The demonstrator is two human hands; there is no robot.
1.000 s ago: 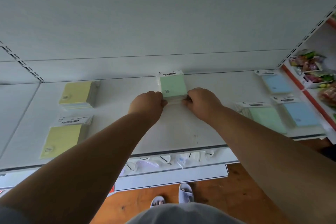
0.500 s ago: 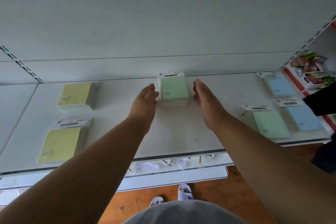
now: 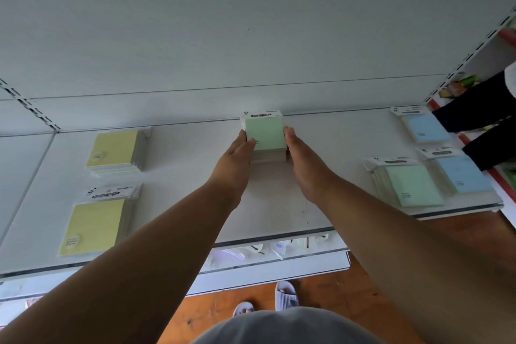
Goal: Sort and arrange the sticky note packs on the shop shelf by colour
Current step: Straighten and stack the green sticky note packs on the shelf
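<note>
both hands flat, fingers straight, pressing the two sides of the green stack at the back edge of the shelf. left hand on its left side, right hand on its right side; neither curls round it. bare shelf runs left of the left fingers as far as the yellow stacks, and right of the right fingers as far as a second green stack and the blue packs. open shelf lies below the wrists down to the front edge.
</note>
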